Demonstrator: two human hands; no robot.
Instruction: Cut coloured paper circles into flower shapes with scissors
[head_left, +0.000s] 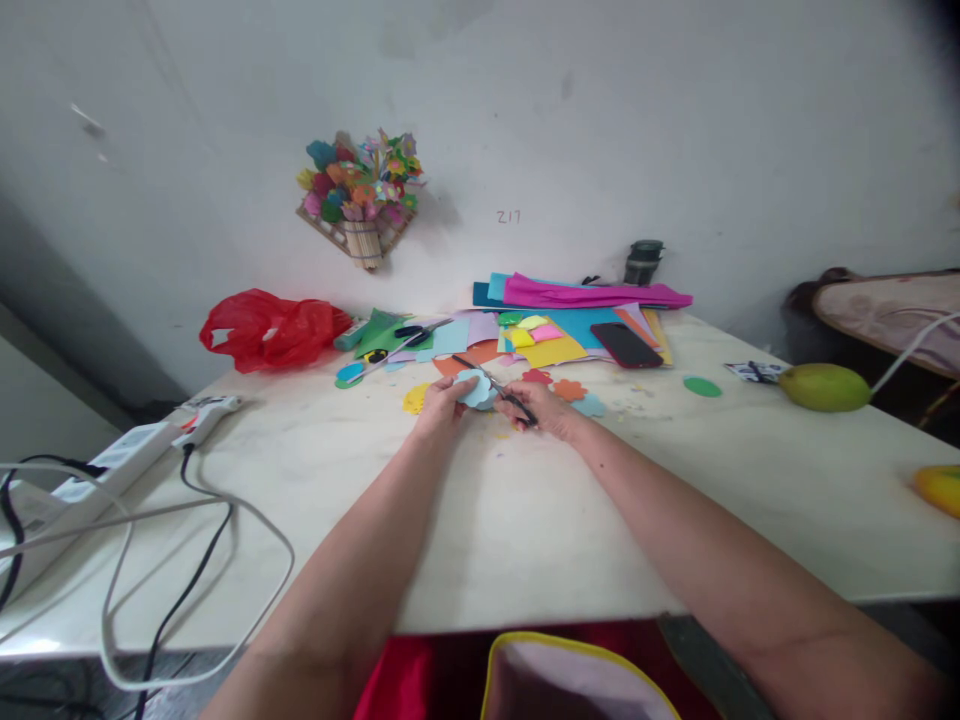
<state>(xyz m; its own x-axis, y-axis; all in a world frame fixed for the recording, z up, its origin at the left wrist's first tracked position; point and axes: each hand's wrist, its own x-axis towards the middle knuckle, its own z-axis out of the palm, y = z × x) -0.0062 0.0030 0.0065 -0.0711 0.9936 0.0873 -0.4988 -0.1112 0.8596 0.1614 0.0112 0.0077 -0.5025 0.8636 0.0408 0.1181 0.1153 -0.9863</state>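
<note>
Between finger and thumb, my left hand pinches a light blue paper flower with a scalloped edge. My right hand is closed around the dark handles of a pair of scissors. Their blades point up and left, lying at the paper flower's edge; whether they bite into it I cannot tell. A yellow paper cutout lies by my left hand. Beyond my right hand are a red cutout, an orange flower cutout and a pale blue cutout.
Coloured sheets, a phone and a second pair of scissors lie towards the wall. A red plastic bag sits back left. Power strips with loose cables occupy the left side. A green mango rests at right.
</note>
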